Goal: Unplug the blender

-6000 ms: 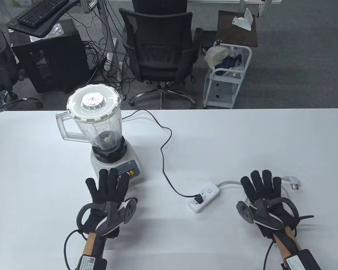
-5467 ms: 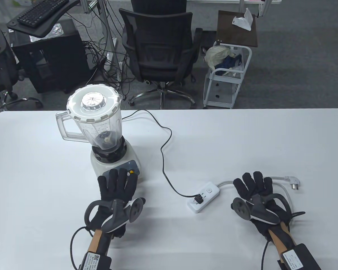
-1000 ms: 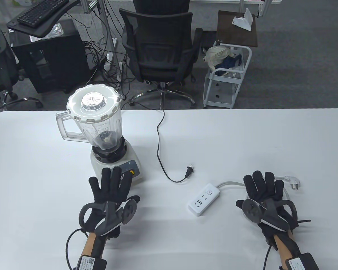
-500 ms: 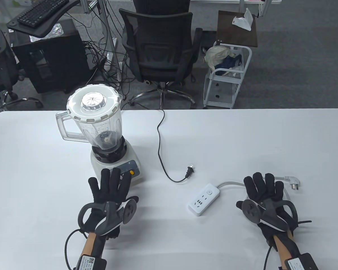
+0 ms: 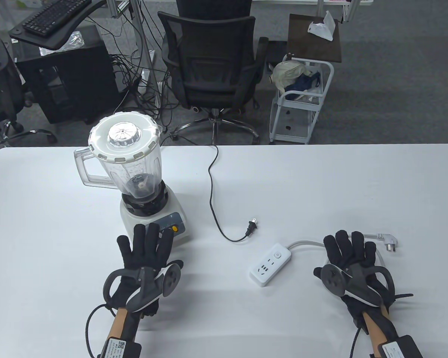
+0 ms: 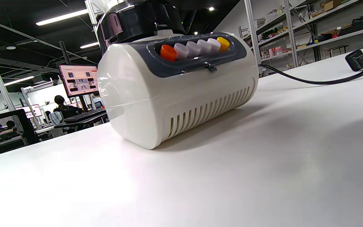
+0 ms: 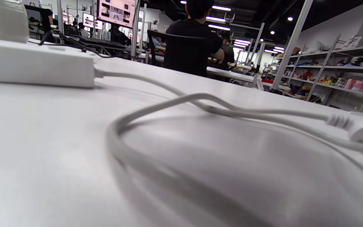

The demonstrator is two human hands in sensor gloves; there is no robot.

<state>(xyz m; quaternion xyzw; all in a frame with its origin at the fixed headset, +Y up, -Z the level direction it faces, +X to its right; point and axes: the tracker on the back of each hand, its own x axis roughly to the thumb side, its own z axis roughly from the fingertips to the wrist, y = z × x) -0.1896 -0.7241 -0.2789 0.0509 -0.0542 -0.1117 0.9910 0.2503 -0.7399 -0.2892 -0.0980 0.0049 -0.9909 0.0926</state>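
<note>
A white blender (image 5: 134,179) with a clear jug stands on the white table (image 5: 321,179) at the left; its base with a row of buttons fills the left wrist view (image 6: 181,85). Its black cord (image 5: 211,186) ends in a black plug (image 5: 251,227) that lies loose on the table, apart from the white power strip (image 5: 270,264). The plug also shows in the left wrist view (image 6: 359,60). My left hand (image 5: 145,248) lies flat and open just in front of the blender base, holding nothing. My right hand (image 5: 349,251) lies flat and open over the strip's white cable (image 7: 175,104).
The strip's own white plug (image 5: 390,244) lies loose at the right, beyond my right hand. The blender cord runs off the table's far edge. A black office chair (image 5: 212,63) and a small white cart (image 5: 302,100) stand behind the table.
Six seconds ago the black plug sat in the power strip; now it lies loose on the table to the strip's upper left. Over the last second neither hand has moved.
</note>
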